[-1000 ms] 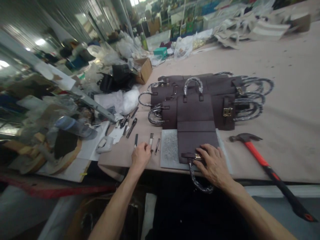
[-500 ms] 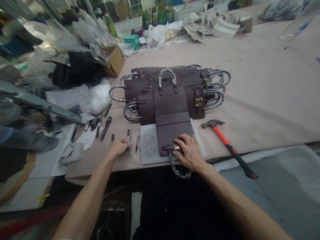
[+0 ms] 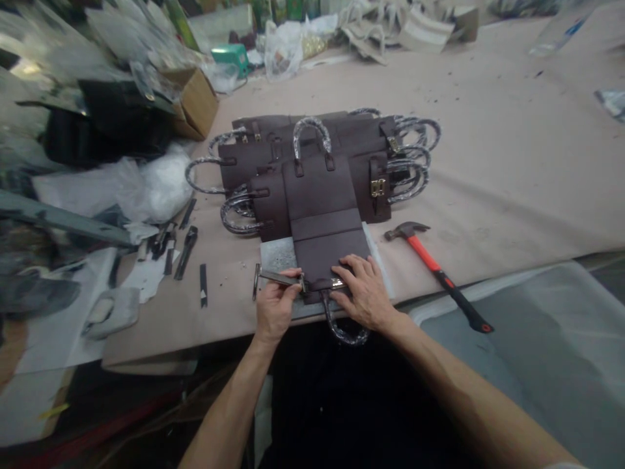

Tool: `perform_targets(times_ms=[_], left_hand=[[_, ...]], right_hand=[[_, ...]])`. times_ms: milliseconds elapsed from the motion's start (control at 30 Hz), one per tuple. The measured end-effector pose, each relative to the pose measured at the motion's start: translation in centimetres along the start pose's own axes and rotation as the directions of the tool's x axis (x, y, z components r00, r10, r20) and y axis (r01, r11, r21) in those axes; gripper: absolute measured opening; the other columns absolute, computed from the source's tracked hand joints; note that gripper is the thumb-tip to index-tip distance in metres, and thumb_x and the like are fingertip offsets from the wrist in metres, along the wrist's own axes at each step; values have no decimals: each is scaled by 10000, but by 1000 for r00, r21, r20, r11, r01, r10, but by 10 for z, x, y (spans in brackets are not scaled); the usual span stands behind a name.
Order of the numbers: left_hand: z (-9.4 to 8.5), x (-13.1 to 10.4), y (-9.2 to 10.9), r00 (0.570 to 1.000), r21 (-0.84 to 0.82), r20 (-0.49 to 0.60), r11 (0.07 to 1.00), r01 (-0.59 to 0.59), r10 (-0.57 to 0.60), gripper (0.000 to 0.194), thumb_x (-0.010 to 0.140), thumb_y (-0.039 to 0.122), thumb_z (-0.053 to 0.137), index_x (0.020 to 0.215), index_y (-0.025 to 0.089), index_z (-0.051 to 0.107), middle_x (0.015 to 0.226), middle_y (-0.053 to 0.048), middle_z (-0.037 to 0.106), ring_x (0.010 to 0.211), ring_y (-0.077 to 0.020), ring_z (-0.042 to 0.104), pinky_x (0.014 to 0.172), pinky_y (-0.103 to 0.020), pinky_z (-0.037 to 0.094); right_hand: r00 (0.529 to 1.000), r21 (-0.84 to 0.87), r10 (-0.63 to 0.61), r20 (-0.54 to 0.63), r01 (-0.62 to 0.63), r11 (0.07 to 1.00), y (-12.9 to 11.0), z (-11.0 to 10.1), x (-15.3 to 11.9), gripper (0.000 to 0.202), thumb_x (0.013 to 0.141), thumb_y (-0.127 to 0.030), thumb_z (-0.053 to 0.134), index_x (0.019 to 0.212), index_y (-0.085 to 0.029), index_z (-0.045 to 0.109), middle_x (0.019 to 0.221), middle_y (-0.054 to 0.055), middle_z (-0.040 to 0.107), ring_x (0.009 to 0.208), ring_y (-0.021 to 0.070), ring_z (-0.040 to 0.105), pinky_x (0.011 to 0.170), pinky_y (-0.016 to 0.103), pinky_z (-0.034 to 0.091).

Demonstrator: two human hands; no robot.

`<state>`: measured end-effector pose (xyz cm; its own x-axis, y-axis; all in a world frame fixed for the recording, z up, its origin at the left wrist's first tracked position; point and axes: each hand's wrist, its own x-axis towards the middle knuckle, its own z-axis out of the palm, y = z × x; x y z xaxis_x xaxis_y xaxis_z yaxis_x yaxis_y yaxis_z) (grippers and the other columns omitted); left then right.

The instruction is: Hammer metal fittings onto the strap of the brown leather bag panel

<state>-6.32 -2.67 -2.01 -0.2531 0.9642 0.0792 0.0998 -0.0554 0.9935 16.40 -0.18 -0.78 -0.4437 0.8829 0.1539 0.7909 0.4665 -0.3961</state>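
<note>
A dark brown bag panel [image 3: 322,195] with plastic-wrapped handles lies partly over a grey stone slab [image 3: 277,255]. My left hand [image 3: 277,303] pinches a metal punch tool [image 3: 277,277], its forked end at the left end of the strap near the panel's lower edge. My right hand [image 3: 364,290] rests on the panel with its fingers spread, beside the gold clasp [image 3: 337,283]. One wrapped handle [image 3: 346,337] hangs past the table edge. Another thin metal tool [image 3: 256,282] lies left of the slab.
More brown bag panels [image 3: 234,176] are stacked behind. A claw hammer [image 3: 442,277] with a red and black handle lies to the right. Dark tools [image 3: 185,253], a cardboard box [image 3: 194,101] and plastic bags [image 3: 166,182] are on the left.
My left hand has lifted the metal tool from the table and moved it right to the strap. My right hand stays on the panel. The view has shifted slightly.
</note>
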Motion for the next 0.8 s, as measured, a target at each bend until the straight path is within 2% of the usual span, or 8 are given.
perform_targets(times_ms=[67, 133, 400, 800], left_hand=[[2, -4, -4, 995, 15, 7, 995, -99, 99, 194, 855, 309, 741, 989, 175, 700, 1093, -97, 758, 1057, -241, 722, 1023, -431, 566], [1, -6, -8, 990, 18, 7, 990, -139, 138, 167, 876, 301, 730, 981, 179, 684, 1105, -98, 754, 1068, -246, 720, 1035, -453, 560], [2, -8, -12, 988, 7, 65, 990, -143, 143, 144, 890, 287, 727, 980, 186, 677, 1086, -100, 758, 1050, -249, 726, 1012, -460, 572], [3, -8, -12, 983, 28, 51, 984, -177, 176, 124, 895, 260, 722, 981, 190, 667, 1077, -91, 757, 1046, -232, 725, 1010, -441, 569]], right_hand=[[1000, 5, 5, 5, -5, 1000, 0, 0, 0, 489, 947, -449, 610, 1364, -194, 597, 1411, 152, 527, 1367, 344, 413, 1213, 561, 174], [1000, 11, 10, 7, -10, 1000, 0, -1, 0, 494, 944, -450, 615, 1368, -196, 594, 1419, 152, 526, 1373, 343, 411, 1216, 558, 167], [1000, 15, 17, 10, -17, 1000, 1, 2, 0, 509, 931, -456, 627, 1372, -204, 593, 1431, 149, 526, 1394, 348, 395, 1226, 550, 157], [1000, 9, 16, 6, -16, 1000, 0, 0, 1, 488, 941, -455, 610, 1359, -204, 599, 1420, 147, 537, 1390, 343, 400, 1223, 543, 161]])
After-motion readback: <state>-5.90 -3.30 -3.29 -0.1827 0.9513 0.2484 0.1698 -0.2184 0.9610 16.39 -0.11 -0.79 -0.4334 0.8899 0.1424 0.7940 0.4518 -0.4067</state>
